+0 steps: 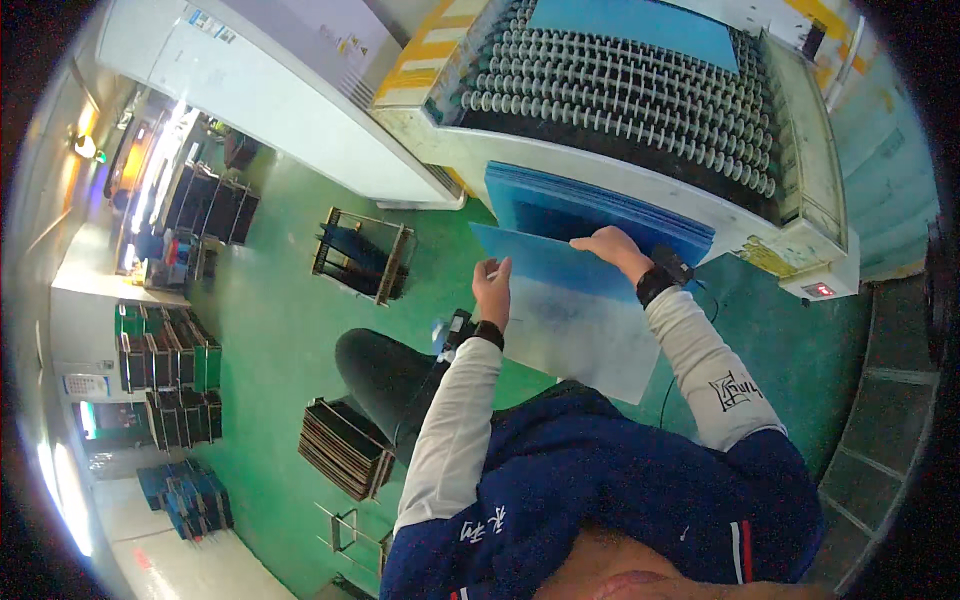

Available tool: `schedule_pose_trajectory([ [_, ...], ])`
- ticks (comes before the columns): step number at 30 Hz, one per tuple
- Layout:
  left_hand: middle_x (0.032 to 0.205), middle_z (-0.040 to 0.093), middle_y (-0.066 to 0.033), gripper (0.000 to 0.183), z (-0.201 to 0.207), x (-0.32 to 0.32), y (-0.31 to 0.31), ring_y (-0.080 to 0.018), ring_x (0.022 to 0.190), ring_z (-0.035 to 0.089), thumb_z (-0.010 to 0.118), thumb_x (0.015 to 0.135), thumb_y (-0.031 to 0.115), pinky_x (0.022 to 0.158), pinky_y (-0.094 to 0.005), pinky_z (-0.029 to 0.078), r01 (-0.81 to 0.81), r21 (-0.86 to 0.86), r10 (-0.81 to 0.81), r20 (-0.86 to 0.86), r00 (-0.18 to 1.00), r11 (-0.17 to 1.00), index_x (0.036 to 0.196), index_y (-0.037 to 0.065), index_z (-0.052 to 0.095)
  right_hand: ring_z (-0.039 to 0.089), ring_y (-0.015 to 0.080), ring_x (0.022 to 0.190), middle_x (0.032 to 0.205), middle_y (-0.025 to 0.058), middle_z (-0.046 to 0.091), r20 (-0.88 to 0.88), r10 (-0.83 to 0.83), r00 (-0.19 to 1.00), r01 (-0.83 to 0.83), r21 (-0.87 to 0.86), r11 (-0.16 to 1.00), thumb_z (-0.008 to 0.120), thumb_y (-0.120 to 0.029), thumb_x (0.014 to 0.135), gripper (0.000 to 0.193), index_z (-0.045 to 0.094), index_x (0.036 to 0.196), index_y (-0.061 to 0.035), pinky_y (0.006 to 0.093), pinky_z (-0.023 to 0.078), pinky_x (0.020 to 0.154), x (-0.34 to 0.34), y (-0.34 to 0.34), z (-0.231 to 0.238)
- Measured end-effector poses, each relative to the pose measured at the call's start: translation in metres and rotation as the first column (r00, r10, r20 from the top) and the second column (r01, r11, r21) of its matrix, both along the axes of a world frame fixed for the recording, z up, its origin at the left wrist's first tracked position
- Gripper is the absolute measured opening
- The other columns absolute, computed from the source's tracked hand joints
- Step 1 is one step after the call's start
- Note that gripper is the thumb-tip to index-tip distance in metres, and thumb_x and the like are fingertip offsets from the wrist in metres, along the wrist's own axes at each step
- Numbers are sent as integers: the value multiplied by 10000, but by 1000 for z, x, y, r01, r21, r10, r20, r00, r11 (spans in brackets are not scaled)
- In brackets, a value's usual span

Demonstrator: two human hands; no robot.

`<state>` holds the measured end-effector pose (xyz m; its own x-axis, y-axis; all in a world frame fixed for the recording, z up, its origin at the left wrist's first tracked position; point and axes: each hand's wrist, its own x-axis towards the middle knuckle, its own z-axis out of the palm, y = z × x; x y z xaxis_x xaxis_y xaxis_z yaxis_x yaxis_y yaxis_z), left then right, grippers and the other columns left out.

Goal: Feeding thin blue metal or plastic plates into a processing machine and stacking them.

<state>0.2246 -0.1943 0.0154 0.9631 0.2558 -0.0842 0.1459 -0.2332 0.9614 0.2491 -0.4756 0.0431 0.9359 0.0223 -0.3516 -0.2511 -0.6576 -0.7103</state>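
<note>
A thin blue sheet (545, 255) stands tilted in front of me, its upper edge pinched by my right hand (612, 248). My left hand (492, 292) is at the sheet's left edge, fingers loosely bent and apart, with nothing visible between them; whether it touches the edge is unclear. Just beyond, a stack of similar blue sheets (600, 208) leans against the front of a roller machine (640, 170). Below the held sheet spreads a pale, shiny surface (590, 345); I cannot tell if it belongs to the same sheet. Both wrists carry black straps with small boxes.
Rows of white roller discs (620, 105) top the machine, with another blue sheet (640, 25) at their far end. A white cabinet (290, 100) stands far left. On the green floor are a metal rack (362, 258) and a rack of stacked panels (345, 450). A thin cable hangs at the right.
</note>
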Motion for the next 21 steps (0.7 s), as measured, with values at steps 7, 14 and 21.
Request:
schedule_pose_trajectory([
  [7,1341,474,-182,868,10,29,0,-252,1091,544,808,824,321,873,-371,479,-179,13,179,-7,984,984,1475,11,326,621,342,682,733,236,658,42,69,997,-69,-9,998,685,-579,775,611,697,753,31,435,457,662,-9,11,24],
  [14,1476,377,-176,854,42,29,2,-244,1175,518,783,855,276,897,-379,493,-111,-322,54,-180,982,940,1519,65,287,618,308,669,709,199,659,-89,-94,992,98,31,995,731,-537,738,581,692,742,43,431,449,648,-25,21,13],
  [21,1405,425,-163,673,-11,19,36,-223,1075,582,748,891,196,877,-347,502,-60,-223,58,-14,998,973,1410,11,361,625,320,681,700,179,653,-160,-78,984,79,0,997,749,-533,710,547,690,711,11,444,447,640,-39,28,-1],
])
